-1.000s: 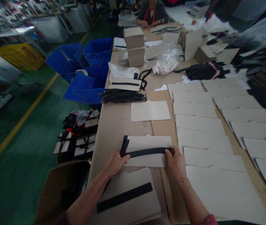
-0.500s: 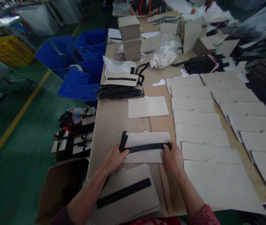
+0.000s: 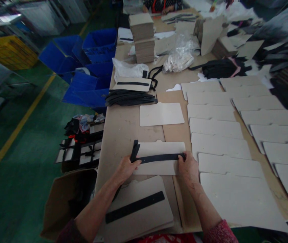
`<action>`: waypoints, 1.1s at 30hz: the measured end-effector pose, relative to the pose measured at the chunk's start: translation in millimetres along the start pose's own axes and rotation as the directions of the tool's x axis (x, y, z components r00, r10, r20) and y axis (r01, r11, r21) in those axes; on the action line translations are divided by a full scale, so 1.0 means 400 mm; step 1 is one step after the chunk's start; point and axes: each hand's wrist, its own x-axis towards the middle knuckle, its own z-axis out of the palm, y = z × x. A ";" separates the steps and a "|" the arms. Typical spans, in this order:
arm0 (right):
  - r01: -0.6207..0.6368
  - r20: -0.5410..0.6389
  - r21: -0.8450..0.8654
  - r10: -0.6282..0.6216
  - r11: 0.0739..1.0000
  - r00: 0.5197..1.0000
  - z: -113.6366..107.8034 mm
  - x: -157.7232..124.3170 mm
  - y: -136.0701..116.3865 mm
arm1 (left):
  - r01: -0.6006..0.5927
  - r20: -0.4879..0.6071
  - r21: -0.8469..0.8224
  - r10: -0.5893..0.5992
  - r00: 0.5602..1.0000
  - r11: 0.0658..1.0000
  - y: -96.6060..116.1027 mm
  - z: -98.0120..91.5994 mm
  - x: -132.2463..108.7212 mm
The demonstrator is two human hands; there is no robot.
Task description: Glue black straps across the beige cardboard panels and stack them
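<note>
A black strip (image 3: 159, 158) is stretched across a pale grey cardboard panel (image 3: 156, 168) in front of me. My left hand (image 3: 127, 168) is closed on the strip's left end, along with more black strips (image 3: 134, 151) that stick up from the fist. At the right end, my right hand (image 3: 188, 167) pinches the same strip against the panel's right side. Close to my body lies a small stack of cardboard panels (image 3: 156, 182), the top one bearing a black strip (image 3: 136, 206). Beyond my hands is a bare cardboard panel (image 3: 161, 114).
Overlapping rows of cardboard panels (image 3: 222, 146) cover the table's right side. A pile of black strips (image 3: 131, 98) lies at the far left edge, near tall cardboard stacks (image 3: 144, 44). Blue bins (image 3: 99, 45) and an open carton (image 3: 57, 202) stand left of the table. Another person (image 3: 163, 6) sits opposite.
The view has shifted slightly. Both hands keep their hold on the black strip, which lies across the panel much as before.
</note>
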 end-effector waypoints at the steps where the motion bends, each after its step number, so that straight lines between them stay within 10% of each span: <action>1: 0.001 0.000 -0.007 -0.001 1.000 1.000 -0.001 -0.001 -0.002 | 0.004 -0.002 -0.002 -0.004 1.000 1.000 0.001 0.000 -0.001; 15: 0.148 -0.081 -0.102 -0.156 0.984 0.984 0.014 -0.010 0.018 | -0.054 0.085 -0.005 0.055 0.995 0.999 0.033 -0.025 -0.064; 33: 0.203 -0.117 -0.068 -0.210 0.977 0.971 0.034 -0.007 0.045 | 0.032 -0.054 0.212 -0.021 0.998 0.977 -0.005 0.022 0.050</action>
